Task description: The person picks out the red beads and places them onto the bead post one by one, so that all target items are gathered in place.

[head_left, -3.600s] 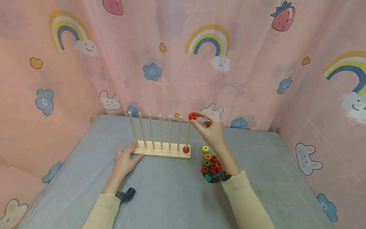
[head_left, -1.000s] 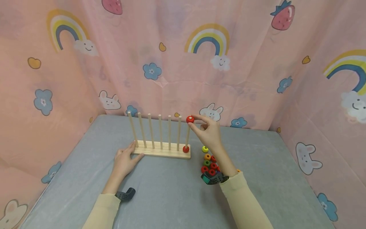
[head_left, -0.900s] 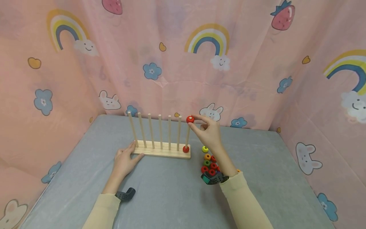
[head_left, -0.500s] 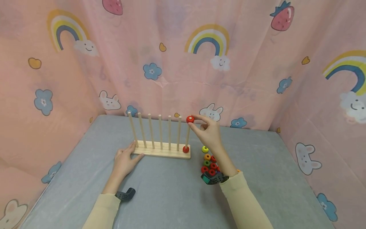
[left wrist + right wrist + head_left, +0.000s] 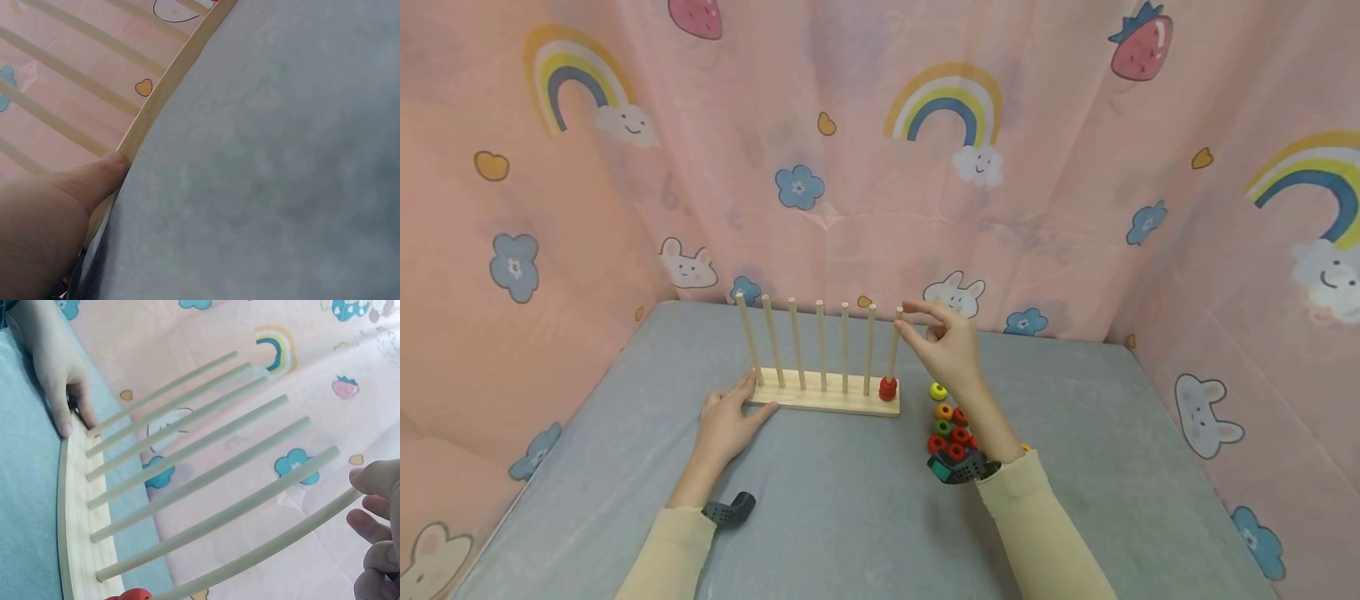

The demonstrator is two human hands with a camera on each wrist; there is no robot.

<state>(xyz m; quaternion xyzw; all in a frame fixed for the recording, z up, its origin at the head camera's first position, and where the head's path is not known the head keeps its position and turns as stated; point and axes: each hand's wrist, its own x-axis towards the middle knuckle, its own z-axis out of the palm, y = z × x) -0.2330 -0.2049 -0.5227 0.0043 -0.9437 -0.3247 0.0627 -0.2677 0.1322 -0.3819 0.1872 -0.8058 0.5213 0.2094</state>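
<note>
In the head view a wooden peg stand (image 5: pixel 827 402) with a row of upright pegs stands on the table. My left hand (image 5: pixel 727 423) grips the left end of its base, thumb along the front edge, as the left wrist view shows with the thumb (image 5: pixel 103 178) on the wood. Two red beads (image 5: pixel 887 389) sit stacked at the foot of the rightmost peg (image 5: pixel 892 354). Around that peg's top, my right hand (image 5: pixel 951 346) has thumb and forefinger parted, with no bead between them. Only part of a red bead (image 5: pixel 134 594) shows in the right wrist view.
Right of the stand lies a loose group of beads, including a yellow bead (image 5: pixel 937 391), an orange bead (image 5: pixel 943 411), a green bead (image 5: pixel 942 427) and several red ones. My right forearm partly covers them. A patterned pink curtain (image 5: pixel 865 225) hangs behind the grey table (image 5: pixel 835 517).
The red bead my right hand pinched at the top of the rightmost peg has been let go and dropped onto the lower one. My left hand has stayed on the base.
</note>
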